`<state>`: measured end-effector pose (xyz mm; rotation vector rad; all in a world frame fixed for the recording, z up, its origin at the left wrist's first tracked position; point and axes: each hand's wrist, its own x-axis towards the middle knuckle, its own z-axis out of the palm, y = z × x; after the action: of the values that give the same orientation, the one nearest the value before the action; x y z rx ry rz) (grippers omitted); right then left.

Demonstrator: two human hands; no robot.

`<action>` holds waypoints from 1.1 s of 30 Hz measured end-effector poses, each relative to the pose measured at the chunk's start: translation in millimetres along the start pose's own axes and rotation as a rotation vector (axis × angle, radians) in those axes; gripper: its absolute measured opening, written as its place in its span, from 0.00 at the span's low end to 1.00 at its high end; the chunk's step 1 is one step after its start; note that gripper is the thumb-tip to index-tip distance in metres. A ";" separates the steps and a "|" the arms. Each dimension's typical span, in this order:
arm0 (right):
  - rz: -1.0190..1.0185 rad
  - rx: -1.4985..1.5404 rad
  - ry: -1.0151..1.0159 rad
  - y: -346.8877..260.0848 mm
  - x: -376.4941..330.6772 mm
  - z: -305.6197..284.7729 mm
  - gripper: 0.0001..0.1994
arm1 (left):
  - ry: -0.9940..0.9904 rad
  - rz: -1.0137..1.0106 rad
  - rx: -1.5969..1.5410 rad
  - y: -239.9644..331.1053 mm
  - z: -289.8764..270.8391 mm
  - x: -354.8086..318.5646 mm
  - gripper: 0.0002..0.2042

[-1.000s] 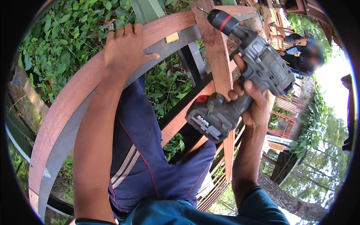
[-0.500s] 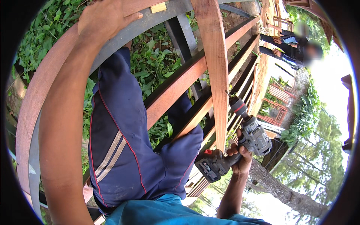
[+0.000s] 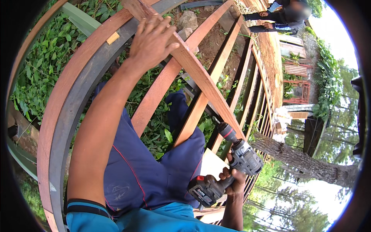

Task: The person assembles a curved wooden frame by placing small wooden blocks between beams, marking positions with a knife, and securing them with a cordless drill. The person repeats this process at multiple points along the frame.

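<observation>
My left hand (image 3: 152,43) lies on a long reddish-brown wooden plank (image 3: 201,75), its fingers spread across the upper part and the thumb stretched to the right. The plank slants from the upper left down toward the drill, crossing over several wooden slats (image 3: 193,118). In my right hand (image 3: 236,178) is a grey-black cordless drill (image 3: 246,157), held by its handle. The drill's chuck and bit point up and left, close beside the plank's lower end; whether they touch it I cannot tell. A curved wooden rail (image 3: 52,116) on a dark metal band (image 3: 71,120) sweeps past my left forearm.
A small light wood block (image 3: 113,38) sits on the curved rail. Green plants (image 3: 46,73) grow below and around the frame. Stones (image 3: 188,21) lie at its far side. At the upper right is another person (image 3: 286,17). A tree trunk (image 3: 309,156) stands to the right.
My left hand has shifted from the curved rail onto the plank. The plank now slants more, its upper end farther left. The drill appears lower and slightly left, and the view has turned.
</observation>
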<state>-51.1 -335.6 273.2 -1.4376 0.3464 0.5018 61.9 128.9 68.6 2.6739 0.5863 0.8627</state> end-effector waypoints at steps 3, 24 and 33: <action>0.004 -0.030 0.027 5.1 -5.4 -30.9 0.37 | -0.096 0.136 -0.062 66.6 29.7 63.5 0.32; 0.174 0.273 0.132 49.5 -12.4 -85.8 0.32 | -0.543 0.572 0.161 94.7 74.6 68.6 0.34; 0.127 0.559 0.224 77.9 -28.5 -115.6 0.31 | -0.572 0.650 0.129 182.5 99.9 36.0 0.32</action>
<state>-107.8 -449.1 208.8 -0.9300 0.7017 0.3094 202.4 -28.5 75.5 3.0591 -0.3887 0.1358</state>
